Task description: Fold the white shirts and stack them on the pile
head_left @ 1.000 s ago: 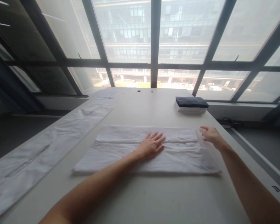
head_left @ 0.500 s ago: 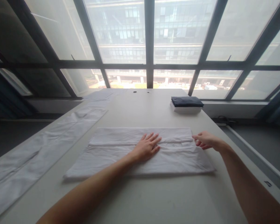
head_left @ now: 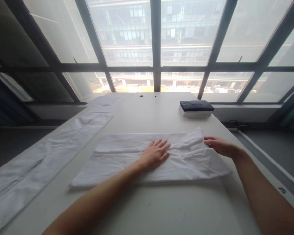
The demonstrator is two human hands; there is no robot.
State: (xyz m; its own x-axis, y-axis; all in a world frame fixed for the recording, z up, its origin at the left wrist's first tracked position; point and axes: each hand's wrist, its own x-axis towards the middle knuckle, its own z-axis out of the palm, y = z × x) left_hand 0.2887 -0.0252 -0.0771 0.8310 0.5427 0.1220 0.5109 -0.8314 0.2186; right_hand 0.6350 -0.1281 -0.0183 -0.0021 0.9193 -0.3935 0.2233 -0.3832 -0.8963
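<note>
A white garment [head_left: 117, 160], folded into a long band, lies across the pale table [head_left: 152, 209]. My left hand [head_left: 155, 152] rests flat on its middle with the fingers spread and holds nothing. My right hand [head_left: 219, 145] is at the band's right end, fingers closed on the cloth's edge. That end of the cloth is lifted a little off the table and creased.
A stack of folded cloths [head_left: 196, 108], dark on top and white below, sits at the far right of the table. A long strip of white fabric [head_left: 44, 153] runs along the left side. Large windows stand behind the far edge.
My right hand came in from the right, took hold of the garment's right end and raised it slightly. My left hand stayed flat on the middle.
</note>
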